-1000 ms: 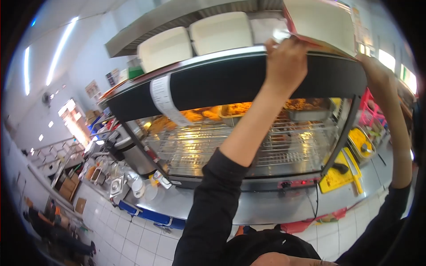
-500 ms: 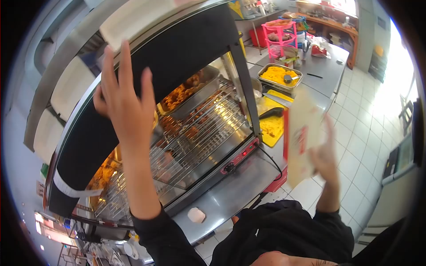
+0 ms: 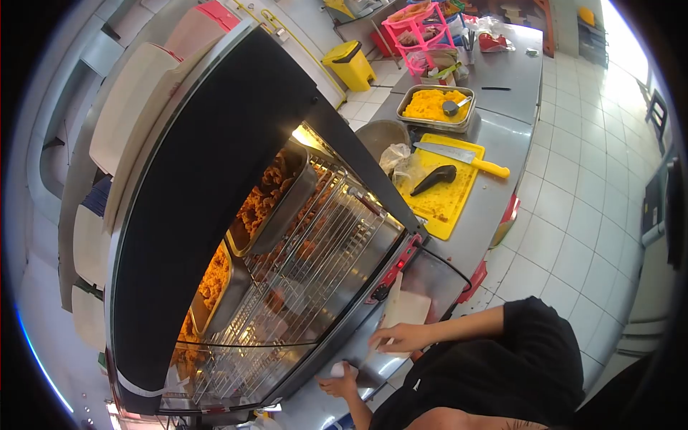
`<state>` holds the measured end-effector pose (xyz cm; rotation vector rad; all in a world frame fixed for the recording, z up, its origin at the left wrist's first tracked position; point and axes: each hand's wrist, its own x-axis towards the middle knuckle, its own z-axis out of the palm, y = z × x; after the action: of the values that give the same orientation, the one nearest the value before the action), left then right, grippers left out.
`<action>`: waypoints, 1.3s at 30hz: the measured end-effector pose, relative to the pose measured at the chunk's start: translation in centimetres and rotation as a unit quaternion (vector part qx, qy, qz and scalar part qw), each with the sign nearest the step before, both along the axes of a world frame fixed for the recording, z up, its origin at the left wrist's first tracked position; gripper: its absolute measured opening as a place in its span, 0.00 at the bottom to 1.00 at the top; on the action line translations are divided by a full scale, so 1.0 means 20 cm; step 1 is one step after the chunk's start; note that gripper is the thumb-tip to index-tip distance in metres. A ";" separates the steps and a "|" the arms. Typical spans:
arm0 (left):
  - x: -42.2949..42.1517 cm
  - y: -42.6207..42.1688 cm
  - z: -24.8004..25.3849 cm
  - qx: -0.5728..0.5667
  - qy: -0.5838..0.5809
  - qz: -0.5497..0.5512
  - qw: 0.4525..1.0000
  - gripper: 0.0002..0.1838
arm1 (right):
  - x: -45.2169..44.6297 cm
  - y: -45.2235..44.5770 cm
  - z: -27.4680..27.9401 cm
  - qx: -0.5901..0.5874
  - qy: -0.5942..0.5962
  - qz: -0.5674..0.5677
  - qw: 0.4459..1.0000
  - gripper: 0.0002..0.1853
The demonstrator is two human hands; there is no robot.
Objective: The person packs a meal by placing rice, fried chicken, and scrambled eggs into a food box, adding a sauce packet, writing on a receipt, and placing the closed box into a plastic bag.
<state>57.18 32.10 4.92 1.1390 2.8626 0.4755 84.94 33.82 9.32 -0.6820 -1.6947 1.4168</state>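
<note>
In the head view, my right hand (image 3: pixel 403 337) grips the near edge of an open cream cardboard box (image 3: pixel 408 309), low over the steel counter (image 3: pixel 451 271) in front of the heated display cabinet (image 3: pixel 215 143). My left hand (image 3: pixel 340 385) is closed around a small white rounded thing (image 3: pixel 338 369) at the counter's near end. What the white thing is, I cannot make out. Behind the cabinet's glass are metal trays of fried food (image 3: pixel 213 290) and a wire rack (image 3: pixel 315 236).
On the counter to the right lie a yellow cutting board (image 3: pixel 437 215), a knife (image 3: pixel 469 158) and a black-handled tool (image 3: pixel 433 179). Farther back stands a metal pan of yellow food (image 3: pixel 436 106) with a scoop. White boxes (image 3: pixel 132 107) sit on top of the cabinet.
My left hand has come down from the cabinet top and closed on the small white thing. My right hand has lowered the box to the counter. The view has shifted.
</note>
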 end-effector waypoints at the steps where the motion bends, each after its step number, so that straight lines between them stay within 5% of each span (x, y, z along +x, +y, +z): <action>1: -0.07 -0.01 -0.05 -0.003 0.001 0.003 1.000 0.56 | -0.02 0.01 0.01 0.045 -0.014 -0.006 0.999 0.21; 4: -0.32 0.01 -0.24 -0.093 -0.087 -0.003 0.992 0.67 | 0.26 0.13 0.42 -0.031 -0.168 0.115 0.978 0.16; 5: -0.33 0.00 -0.29 0.012 -0.191 -0.043 0.981 0.65 | 0.36 0.20 0.33 0.103 -0.073 -0.033 0.991 0.12; 6: -0.35 -0.03 -0.32 0.119 -0.286 -0.080 0.947 0.62 | 0.50 0.29 0.27 0.100 -0.053 -0.192 0.975 0.09; 7: -0.38 -0.02 -0.31 0.127 -0.283 -0.068 0.948 0.62 | 0.61 0.48 0.12 0.178 -0.017 -0.402 0.898 0.11; 9: -0.42 0.02 -0.21 -0.027 -0.381 -0.197 0.903 0.54 | 0.99 0.79 0.26 0.061 0.175 -0.572 0.799 0.20; 10: -0.46 0.02 -0.23 -0.022 -0.382 -0.185 0.905 0.54 | 1.15 1.02 0.20 0.009 0.164 -0.588 0.792 0.23; 11: -0.49 0.05 -0.27 -0.036 -0.344 -0.189 0.919 0.50 | 1.24 1.24 0.14 0.098 0.097 -0.646 0.751 0.23; 12: -0.50 0.05 -0.30 -0.050 -0.305 -0.194 0.931 0.46 | 1.36 1.47 -0.04 0.127 -0.093 -0.713 0.684 0.23; 14: -0.42 0.06 -0.22 -0.065 -0.280 -0.169 0.943 0.49 | 1.40 1.64 -0.09 0.158 -0.269 -0.744 0.591 0.23; 17: -0.41 0.07 -0.28 -0.048 -0.221 -0.205 0.952 0.53 | 1.39 1.63 0.10 0.049 -0.425 -0.542 0.723 0.24; 18: -0.36 0.06 -0.23 -0.032 -0.195 -0.226 0.954 0.51 | 1.40 1.66 0.08 0.045 -0.423 -0.538 0.728 0.24; 20: -0.24 0.04 -0.09 -0.008 -0.206 -0.236 0.950 0.52 | 1.42 1.67 0.00 -0.043 -0.075 -0.445 0.891 0.16; 21: -0.25 0.01 -0.11 -0.011 -0.205 -0.232 0.951 0.52 | 1.39 1.63 -0.02 0.000 0.134 -0.454 0.881 0.14; 23: -0.26 -0.02 -0.16 0.071 -0.288 -0.174 0.939 0.52 | 1.33 1.33 0.08 -0.070 0.330 -0.443 0.831 0.14; 25: -0.22 -0.06 -0.10 0.141 -0.365 -0.154 0.907 0.53 | 1.08 0.89 0.39 0.183 0.189 -0.594 0.760 0.14; 27: -0.13 -0.14 0.06 0.208 -0.458 -0.157 0.850 0.51 | 0.91 0.64 0.26 0.224 0.086 -0.617 0.750 0.14; 28: -0.09 -0.14 0.13 0.205 -0.458 -0.152 0.851 0.51 | 0.85 0.61 0.21 0.387 -0.014 -0.541 0.747 0.14; 30: 0.00 -0.13 0.25 0.095 -0.346 -0.350 0.865 0.45 | 0.71 0.55 0.37 0.424 -0.222 -0.514 0.712 0.15; 33: 0.20 -0.07 0.38 0.013 -0.322 -0.458 0.828 0.42 | 0.56 0.59 0.46 0.308 -0.059 -0.571 0.758 0.16; 37: 0.39 0.00 0.38 -0.043 -0.295 -0.486 0.822 0.40 | 0.44 0.56 0.60 0.278 -0.015 -0.591 0.757 0.19; 39: 0.44 0.03 0.23 -0.050 -0.276 -0.498 0.821 0.39 | 0.43 0.53 0.57 0.210 0.012 -0.555 0.805 0.18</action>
<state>66.01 32.63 9.52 1.8432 1.4862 0.4501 93.50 44.52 20.73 -1.1093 -1.1204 0.2008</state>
